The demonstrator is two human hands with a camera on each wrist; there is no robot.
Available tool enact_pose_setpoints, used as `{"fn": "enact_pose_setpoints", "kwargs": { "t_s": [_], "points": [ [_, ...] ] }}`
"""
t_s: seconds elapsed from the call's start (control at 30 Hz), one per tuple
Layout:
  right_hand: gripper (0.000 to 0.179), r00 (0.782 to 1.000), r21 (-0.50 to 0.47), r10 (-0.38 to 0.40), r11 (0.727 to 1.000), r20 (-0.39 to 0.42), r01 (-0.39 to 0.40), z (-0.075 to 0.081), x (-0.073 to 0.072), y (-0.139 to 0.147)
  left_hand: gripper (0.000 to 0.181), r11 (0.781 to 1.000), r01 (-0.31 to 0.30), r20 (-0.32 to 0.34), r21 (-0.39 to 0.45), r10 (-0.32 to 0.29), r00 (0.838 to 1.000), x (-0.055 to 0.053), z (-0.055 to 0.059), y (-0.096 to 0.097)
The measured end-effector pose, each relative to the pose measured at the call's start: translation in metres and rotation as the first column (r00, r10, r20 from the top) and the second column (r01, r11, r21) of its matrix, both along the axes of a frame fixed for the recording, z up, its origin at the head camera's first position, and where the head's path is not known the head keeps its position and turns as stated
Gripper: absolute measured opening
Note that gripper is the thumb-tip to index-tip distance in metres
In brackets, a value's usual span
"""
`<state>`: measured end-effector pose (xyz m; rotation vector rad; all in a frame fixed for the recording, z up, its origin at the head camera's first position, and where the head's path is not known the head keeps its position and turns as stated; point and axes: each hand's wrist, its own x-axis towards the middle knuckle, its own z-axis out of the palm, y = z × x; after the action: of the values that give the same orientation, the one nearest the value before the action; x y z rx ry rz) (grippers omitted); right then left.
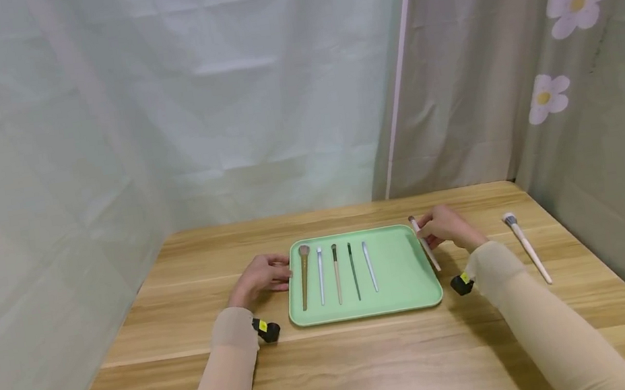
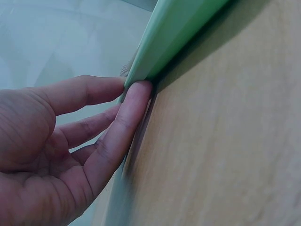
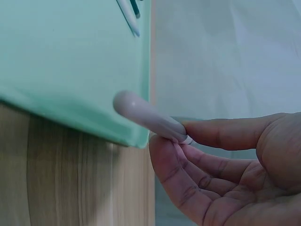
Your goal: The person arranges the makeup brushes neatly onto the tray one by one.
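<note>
My right hand (image 1: 446, 227) pinches a pale-handled makeup brush (image 1: 428, 250) between thumb and fingers, at the right rim of a mint-green tray (image 1: 403, 282). The right wrist view shows the rounded end of that brush's handle (image 3: 141, 111) pointing toward the camera. At the tray's left side, my left hand (image 1: 262, 274) grips the rim, thumb and finger meeting on it in the left wrist view. Several makeup brushes lie side by side in the tray, among them a brown one (image 1: 305, 282), a dark slim one (image 1: 354, 276) and a pale one (image 1: 370, 268).
Another makeup brush (image 1: 528, 249), white-handled with a grey-white head, lies on the wooden table (image 1: 362, 374) to the right of my right hand. Pale curtains (image 1: 251, 97) hang behind the table and along its sides.
</note>
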<state>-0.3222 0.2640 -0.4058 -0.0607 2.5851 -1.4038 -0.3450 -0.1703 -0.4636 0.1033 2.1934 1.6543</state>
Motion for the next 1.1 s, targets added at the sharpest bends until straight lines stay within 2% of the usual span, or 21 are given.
{"fn": "enact_pose_setpoints", "kwargs": {
  "t_s": [0.57,0.87,1.1],
  "points": [
    [0.021,0.999,-0.021,0.016,1.0,0.036,-0.015,-0.005,-0.005,-0.034,0.049,1.0,-0.006,0.005,-0.006,0.006,1.0,-0.001,-0.002,-0.001],
    [0.018,0.999,0.017,0.004,1.0,0.042,-0.005,-0.01,-0.008,-0.042,0.049,1.0,0.002,-0.002,-0.01,-0.002,1.0,-0.001,-0.003,0.002],
    [0.019,0.999,0.042,0.009,0.999,0.039,-0.011,-0.01,-0.007,-0.046,0.049,1.0,0.001,0.002,0.001,-0.001,1.0,-0.001,0.001,0.003]
  ]
}}
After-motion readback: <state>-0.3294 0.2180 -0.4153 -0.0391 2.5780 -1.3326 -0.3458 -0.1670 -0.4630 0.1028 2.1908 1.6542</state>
